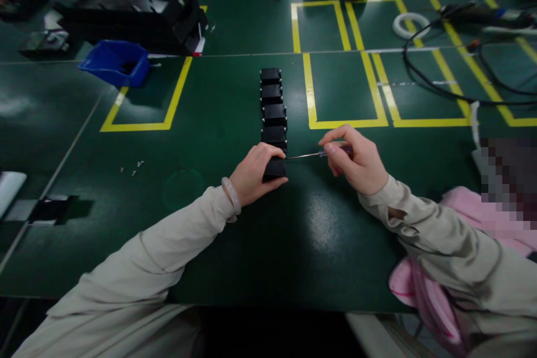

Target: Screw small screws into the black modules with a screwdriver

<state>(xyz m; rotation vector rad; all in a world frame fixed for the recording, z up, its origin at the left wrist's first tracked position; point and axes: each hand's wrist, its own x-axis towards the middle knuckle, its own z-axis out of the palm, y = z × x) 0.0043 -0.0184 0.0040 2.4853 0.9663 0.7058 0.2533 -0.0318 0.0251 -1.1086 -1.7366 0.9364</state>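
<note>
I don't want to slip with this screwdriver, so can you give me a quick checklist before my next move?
1. Left hand grips the nearest black block: ok, thumb and fingers at opposite edges.
2. Right hand holds the screwdriver by its handle: ok.
3. Screwdriver points at the block's right side: ok.
4. Tip properly seated: cannot tell, too small to see.
5. Left fingers well away from the tip: not ok, a fingertip is right beside it.
6. Small loose pieces all in the blue bin: not ok, several lie on the table.
</note>
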